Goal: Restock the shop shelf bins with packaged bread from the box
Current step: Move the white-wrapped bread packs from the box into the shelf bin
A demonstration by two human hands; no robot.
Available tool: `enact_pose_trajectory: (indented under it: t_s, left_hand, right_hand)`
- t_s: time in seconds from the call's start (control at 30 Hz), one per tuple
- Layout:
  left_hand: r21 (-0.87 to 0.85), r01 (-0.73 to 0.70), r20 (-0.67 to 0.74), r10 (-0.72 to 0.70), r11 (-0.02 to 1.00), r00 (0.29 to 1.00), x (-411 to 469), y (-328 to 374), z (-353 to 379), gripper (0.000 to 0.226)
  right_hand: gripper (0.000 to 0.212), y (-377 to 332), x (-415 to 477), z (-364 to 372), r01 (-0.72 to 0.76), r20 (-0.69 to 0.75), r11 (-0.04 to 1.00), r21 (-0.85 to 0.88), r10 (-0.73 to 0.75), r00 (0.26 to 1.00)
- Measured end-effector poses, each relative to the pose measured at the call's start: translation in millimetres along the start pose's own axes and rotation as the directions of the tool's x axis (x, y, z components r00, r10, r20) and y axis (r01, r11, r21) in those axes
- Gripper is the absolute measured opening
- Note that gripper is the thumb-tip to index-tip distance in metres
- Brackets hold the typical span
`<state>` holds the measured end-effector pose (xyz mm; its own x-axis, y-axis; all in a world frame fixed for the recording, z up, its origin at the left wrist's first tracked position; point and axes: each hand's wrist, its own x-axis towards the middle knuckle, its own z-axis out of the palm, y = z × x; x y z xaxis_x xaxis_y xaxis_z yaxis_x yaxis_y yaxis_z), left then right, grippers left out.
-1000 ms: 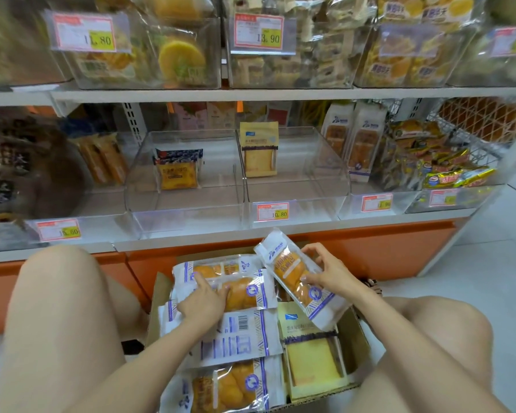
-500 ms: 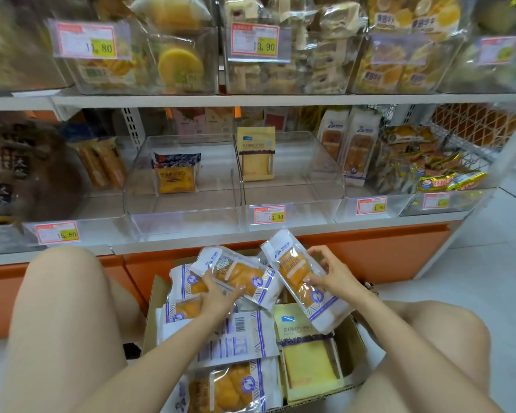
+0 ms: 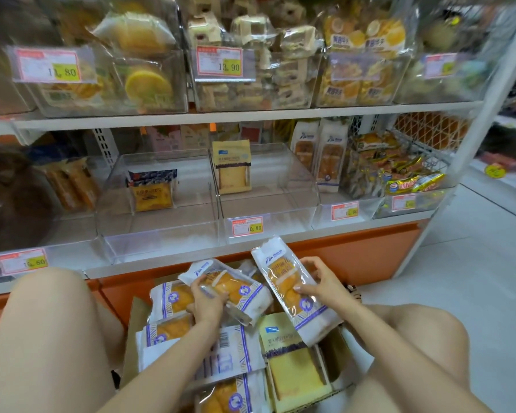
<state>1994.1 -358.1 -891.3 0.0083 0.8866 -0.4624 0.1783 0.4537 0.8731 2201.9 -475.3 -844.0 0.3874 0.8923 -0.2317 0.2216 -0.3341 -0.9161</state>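
Fingers [image 3: 200,289] of the left hand [image 3: 204,305] are now curled round a bread packet [image 3: 236,289] and hold it above the stack. A second ago that hand lay flat on the packets in the box [image 3: 133,335], and half a second ago it had only just tipped this one up. The right hand [image 3: 322,286] has changed little: its fingers [image 3: 304,289] still pinch a second packet [image 3: 289,289] by its long edge, tilted, with the top end toward 11 o'clock. The two packets sit just beside each other at the centre of view, over the far end of the box, which lies at 6 o'clock between the person's knees. The view has also lifted a little toward the shelf.

The picking step therefore looks finished: both hands are loaded and the carry to the shelf comes next. Packets with the same white-and-purple print stand upright in the clear bin [image 3: 322,217] at 1 o'clock, which I judge to be the target. The middle bin [image 3: 268,210] at 12 o'clock and the left-hand bin [image 3: 161,231] at 11 o'clock each hold a single pack of another kind. More matching packets remain in the box, so the restock seems to be at an early stage. The film looks slick, and a loose hold could slip on the lift.
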Motion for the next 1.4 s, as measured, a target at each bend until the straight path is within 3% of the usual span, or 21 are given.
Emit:
enact_pose_trajectory:
  t_s: [0.1, 0.27, 0.4, 0.53, 0.67, 0.77, 0.93, 1.13, 1.23, 1.3, 1.4]
  left_hand:
    - [-0.032, 0.003, -0.036, -0.004, 0.999, 0.999, -5, 2, -2, 0.063]
    - [-0.045, -0.025, 0.02, 0.026, 0.999, 0.999, -18, 4, -2, 0.058]
    - [0.066, -0.238, 0.008, 0.238, 0.969, 0.971, -34, 9, -1, 0.062]
    - [0.079, -0.583, 0.222, 0.556, 0.808, 0.801, -61, 21, -1, 0.063]
    - [-0.076, -0.649, 0.48, 0.598, 0.757, 0.642, -88, 73, 13, 0.058]
    - [-0.145, -0.622, 0.572, 0.578, 0.769, 0.582, -91, 120, 43, 0.055]
    - [-0.154, -0.613, 0.579, 0.573, 0.775, 0.58, -67, 191, 119, 0.054]
    - [-0.069, -0.674, 0.489, 0.614, 0.735, 0.619, -19, 246, 200, 0.066]
    - [0.049, -0.665, 0.451, 0.577, 0.745, 0.681, 12, 265, 228, 0.047]
    - [0.116, -0.646, 0.435, 0.546, 0.755, 0.716, 28, 275, 243, 0.059]
    - [0.084, -0.677, 0.393, 0.6, 0.732, 0.697, 49, 288, 260, 0.08]
  right_hand:
    - [0.046, 1, -6, 2, -0.007, -0.004, 1.0, 0.028, 0.007, 1.0]
    - [0.046, -3, -15, 8, -0.021, -0.01, 1.0, 0.016, 0.022, 1.0]
    - [0.048, -13, -22, -1, 0.013, -0.046, 0.998, 0.055, -0.011, 0.999]
    - [0.049, -23, -33, -22, 0.114, -0.158, 0.99, 0.087, -0.099, 0.982]
    - [0.049, -43, -40, -56, 0.162, -0.295, 0.979, 0.124, -0.119, 0.948]
    - [0.049, -64, -32, -87, 0.186, -0.412, 0.974, 0.128, -0.118, 0.903]
    - [0.049, -86, 11, -143, 0.22, -0.535, 0.97, 0.103, -0.133, 0.834]
    - [0.05, -87, 62, -184, 0.174, -0.576, 0.984, 0.025, -0.128, 0.807]
    - [0.051, -86, 83, -196, 0.149, -0.576, 0.989, -0.003, -0.124, 0.808]
    - [0.052, -86, 98, -201, 0.16, -0.579, 0.987, -0.004, -0.133, 0.805]
    - [0.052, -91, 124, -208, 0.214, -0.584, 0.977, 0.008, -0.169, 0.794]
